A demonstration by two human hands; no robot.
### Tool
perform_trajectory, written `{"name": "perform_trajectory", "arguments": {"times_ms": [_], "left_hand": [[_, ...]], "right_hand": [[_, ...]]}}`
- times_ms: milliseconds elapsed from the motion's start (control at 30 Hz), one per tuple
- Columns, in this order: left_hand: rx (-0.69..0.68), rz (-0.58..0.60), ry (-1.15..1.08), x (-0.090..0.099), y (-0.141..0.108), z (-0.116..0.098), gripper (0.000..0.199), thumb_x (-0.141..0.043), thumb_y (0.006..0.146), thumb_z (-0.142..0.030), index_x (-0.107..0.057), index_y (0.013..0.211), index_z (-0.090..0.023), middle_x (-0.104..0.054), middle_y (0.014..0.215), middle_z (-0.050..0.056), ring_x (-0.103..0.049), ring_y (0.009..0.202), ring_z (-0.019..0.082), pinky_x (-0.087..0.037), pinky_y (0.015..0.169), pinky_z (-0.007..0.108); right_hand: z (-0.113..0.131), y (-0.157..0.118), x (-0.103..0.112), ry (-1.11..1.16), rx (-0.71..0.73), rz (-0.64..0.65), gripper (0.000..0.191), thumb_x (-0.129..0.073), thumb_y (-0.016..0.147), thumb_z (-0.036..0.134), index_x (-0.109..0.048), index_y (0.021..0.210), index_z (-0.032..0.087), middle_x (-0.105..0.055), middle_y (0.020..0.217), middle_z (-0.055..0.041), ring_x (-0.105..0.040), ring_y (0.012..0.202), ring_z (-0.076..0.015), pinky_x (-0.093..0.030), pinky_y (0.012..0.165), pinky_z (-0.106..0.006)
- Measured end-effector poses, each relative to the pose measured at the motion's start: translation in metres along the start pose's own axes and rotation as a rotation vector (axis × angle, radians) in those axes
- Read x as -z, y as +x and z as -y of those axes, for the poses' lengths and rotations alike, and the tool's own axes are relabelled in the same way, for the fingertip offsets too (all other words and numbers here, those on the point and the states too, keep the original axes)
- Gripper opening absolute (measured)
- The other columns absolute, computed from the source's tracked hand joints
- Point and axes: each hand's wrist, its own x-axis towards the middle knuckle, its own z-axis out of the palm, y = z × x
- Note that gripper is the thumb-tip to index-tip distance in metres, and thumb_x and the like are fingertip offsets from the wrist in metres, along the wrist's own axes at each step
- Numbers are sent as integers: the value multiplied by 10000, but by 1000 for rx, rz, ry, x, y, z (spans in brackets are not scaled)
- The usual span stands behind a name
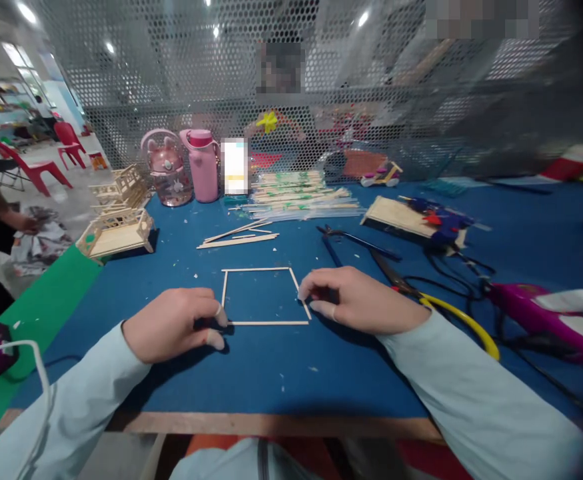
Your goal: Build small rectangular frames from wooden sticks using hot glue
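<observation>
Four thin wooden sticks form a loose rectangle on the blue table: a top stick (256,269), a left stick (224,290), a bottom stick (268,323) and a slanting right stick (307,309). My left hand (178,323) rests by the lower left corner, thumb and forefinger apart, a fingertip at the corner. At the right stick, the bent fingertips of my right hand (348,297) touch it; the thumb stays apart from them. Pale coverings wrap several fingertips of both hands.
Behind lie loose sticks (238,239) and bagged stick bundles (296,190). Pliers (356,241), a yellow-handled tool (464,327), a purple glue gun (546,317) and cables crowd the right. Small wooden models (121,230) stand left, near pink bottles (204,167). Perforated metal mesh (171,67) closes the back.
</observation>
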Motion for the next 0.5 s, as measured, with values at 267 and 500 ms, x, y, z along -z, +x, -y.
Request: {"name": "perform_trajectory", "arguments": {"times_ms": [267,500], "left_hand": [[316,-343,49,-1,20,27,222,-478,855,-325,-629,938,-185,-660,802,38,-609,753,163,-444,706,259],[561,-339,99,-11,59,16,518,-552,755,-299,-430,1215,-93,-667,777,95,-635,763,248,-456,688,320]], "right_hand": [[11,9,0,-28,43,-80,161,-521,782,286,-644,790,182,-609,689,-20,-520,602,-124,-393,589,-242],[26,63,-9,-204,98,-278,124,-534,768,198,-647,818,183,-664,838,-46,-574,739,-158,-410,667,-264]]}}
